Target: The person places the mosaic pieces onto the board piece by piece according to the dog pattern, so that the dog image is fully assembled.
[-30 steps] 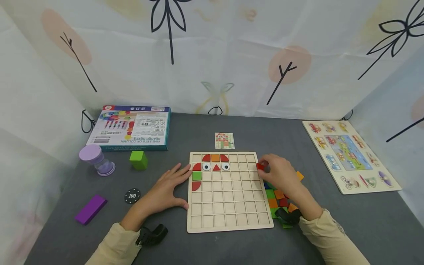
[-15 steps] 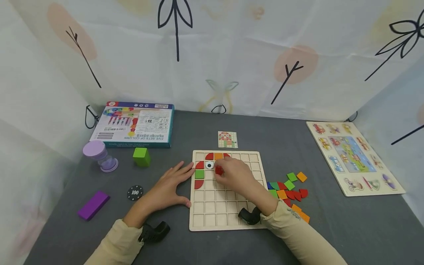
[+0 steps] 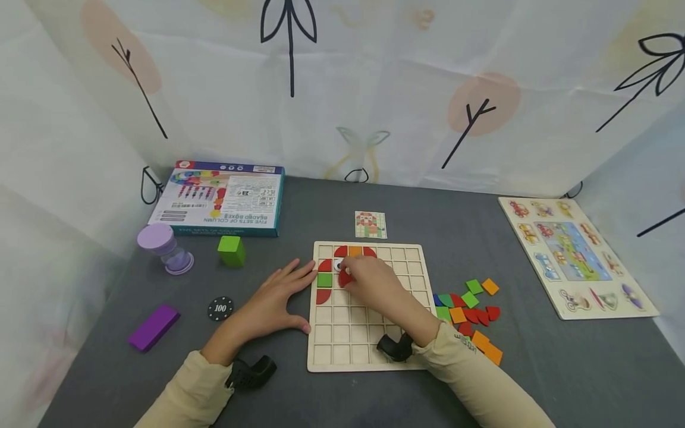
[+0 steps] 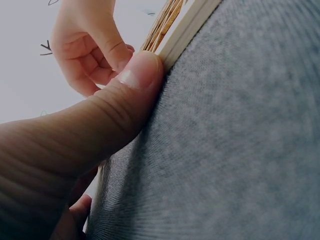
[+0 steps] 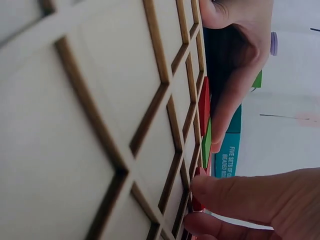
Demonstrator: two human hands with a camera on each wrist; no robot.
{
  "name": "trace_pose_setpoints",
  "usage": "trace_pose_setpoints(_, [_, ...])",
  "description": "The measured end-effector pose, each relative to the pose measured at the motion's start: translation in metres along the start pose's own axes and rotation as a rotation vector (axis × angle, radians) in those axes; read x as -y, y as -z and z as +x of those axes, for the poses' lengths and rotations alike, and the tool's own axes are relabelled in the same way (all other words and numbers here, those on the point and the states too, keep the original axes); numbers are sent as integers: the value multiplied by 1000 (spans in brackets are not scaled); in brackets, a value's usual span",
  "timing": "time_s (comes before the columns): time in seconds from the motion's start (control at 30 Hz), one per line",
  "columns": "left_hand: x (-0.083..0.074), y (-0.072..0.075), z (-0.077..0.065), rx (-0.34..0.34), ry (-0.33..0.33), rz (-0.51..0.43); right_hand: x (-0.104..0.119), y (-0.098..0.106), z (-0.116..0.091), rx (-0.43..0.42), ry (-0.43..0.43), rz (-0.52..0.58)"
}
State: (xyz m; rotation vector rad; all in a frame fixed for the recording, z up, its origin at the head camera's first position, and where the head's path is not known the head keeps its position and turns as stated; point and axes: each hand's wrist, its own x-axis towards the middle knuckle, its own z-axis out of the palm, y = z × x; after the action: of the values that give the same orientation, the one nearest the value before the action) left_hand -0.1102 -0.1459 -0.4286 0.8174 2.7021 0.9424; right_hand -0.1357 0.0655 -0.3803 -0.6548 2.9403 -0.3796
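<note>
- Your right hand (image 3: pixel 374 282) reaches over the pale wooden grid board (image 3: pixel 357 335), thumb and finger pinching a small flat red tile (image 3: pixel 345 279); the fingers hide part of its outline, so its long axis cannot be told.
- That tile lies left of your palm, toward the board's far left corner.
- Tile against cell is the relation to judge by: it is just right of the flat green square tile (image 3: pixel 324 279) along the board's left edge, and just nearer you than the white eye tile (image 3: pixel 337 265). Whether it is seated, you cannot tell.
- Your left hand (image 3: pixel 270 303) is spread, gripping nothing, its thumb touching the board's left edge; your right is nearer the red tile.
- Loose red, orange and green tiles (image 3: pixel 457 315) lie on the dark grey table (image 3: pixel 439 226) beside the board's right edge.
</note>
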Motion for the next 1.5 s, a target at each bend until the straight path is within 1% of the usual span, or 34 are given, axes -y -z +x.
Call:
trace_pose_setpoints(0.27, [-1,1,-1,2,6,-10,0,0,1,-30,6,-16])
trace_pose_setpoints(0.53, [-2,1,-1,2,13,-10,1,1,-2,-12,16,-49])
trace_pose_setpoints(0.63, [-2,1,0,3,11,-5,-2,3,-5,-2,12,-39])
trace_pose_setpoints(0.7, [-2,1,0,5,8,-4,-7,7,-8,-9,4,-24])
trace_pose_setpoints(0.83, [-2,0,0,7,0,-9,-31,23,-24,-68,-13,2])
trace_pose_setpoints(1.0, [-1,-1,-1,-1,-2,-12,-79,43,-57,-178,-32,7])
trace_pose_setpoints(1.07, [0,-2,-1,-2,0,-15,-98,48,-71,-199,-49,3])
trace_pose_setpoints(1.17, [1,-2,-2,-4,8,-22,-120,52,-92,-188,-90,-6])
trace_pose_setpoints(1.3, [0,-1,-2,-9,5,-23,-137,51,-114,-120,-141,-7])
trace_pose_setpoints(1.4, [0,-1,-1,-11,-1,-20,-145,48,-123,-78,-161,2])
trace_pose_setpoints(1.5, [-1,-2,0,-10,-7,-16,-149,43,-127,-59,-162,-9])
